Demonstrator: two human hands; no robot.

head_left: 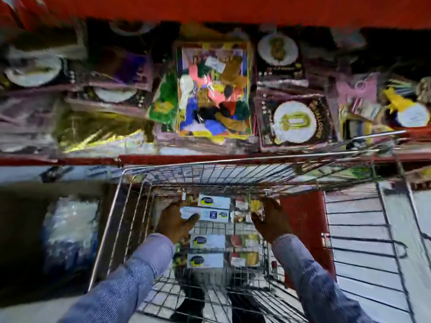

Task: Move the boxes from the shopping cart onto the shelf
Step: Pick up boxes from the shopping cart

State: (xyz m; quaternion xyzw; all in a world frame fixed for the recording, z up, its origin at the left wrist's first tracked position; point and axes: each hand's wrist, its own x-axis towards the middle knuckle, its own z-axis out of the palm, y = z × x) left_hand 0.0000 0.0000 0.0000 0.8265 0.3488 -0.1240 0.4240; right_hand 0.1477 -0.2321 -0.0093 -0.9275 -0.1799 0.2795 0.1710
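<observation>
Several white boxes with blue-and-yellow logos lie flat in the wire shopping cart [109, 224]. Two far boxes [215, 207] sit side by side, and two near boxes [206, 250] lie closer to me. My left hand [176, 221] clasps the left end of the far boxes, thumb lying across the nearer one. My right hand [271, 221] presses on their right end, fingers curled over the yellow-printed part. The boxes rest on the cart floor. The red-edged shelf [182, 159] runs just beyond the cart.
The shelf is packed with party goods: a balloon pack [213, 89], gold foil packets [98, 129], and dark packs with white round labels [295, 121]. A plastic-wrapped bundle [70, 231] stands left of the cart. A second wire cart [373, 241] is on the right.
</observation>
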